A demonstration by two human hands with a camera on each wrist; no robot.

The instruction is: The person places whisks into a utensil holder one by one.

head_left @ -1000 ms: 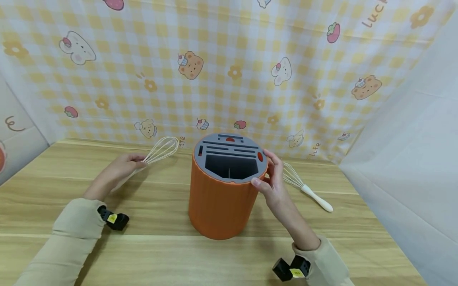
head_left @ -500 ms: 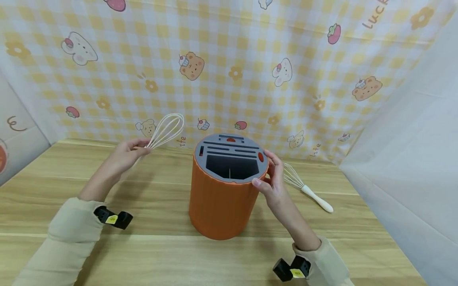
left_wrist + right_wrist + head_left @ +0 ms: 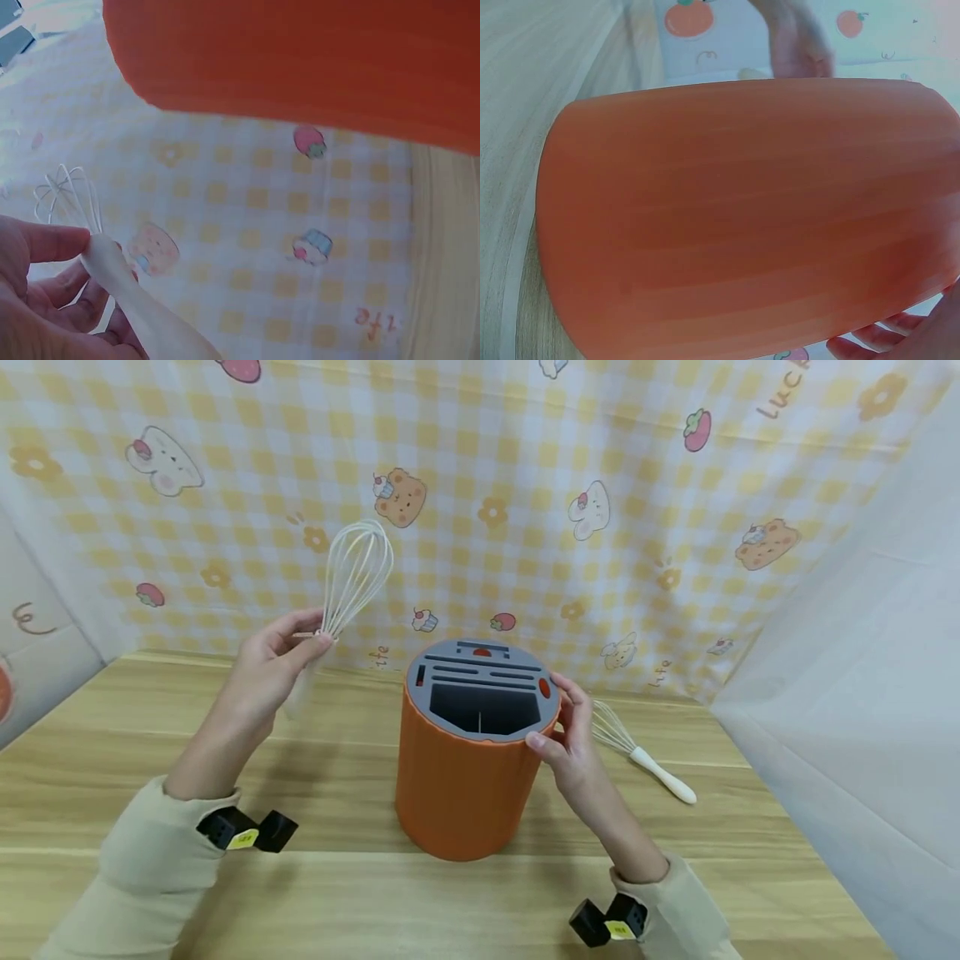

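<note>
The left hand (image 3: 264,667) is pinching a whisk (image 3: 347,583) by its handle, wires up, up-left of the holder (image 3: 468,752) on the desk (image 3: 315,877), which the right hand (image 3: 572,750) is gripping at the rim.

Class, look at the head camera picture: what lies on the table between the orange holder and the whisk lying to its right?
In the head view, the right hand lies between them, gripping the rim of the orange holder; the lying whisk sits just beyond it on the table.
</note>
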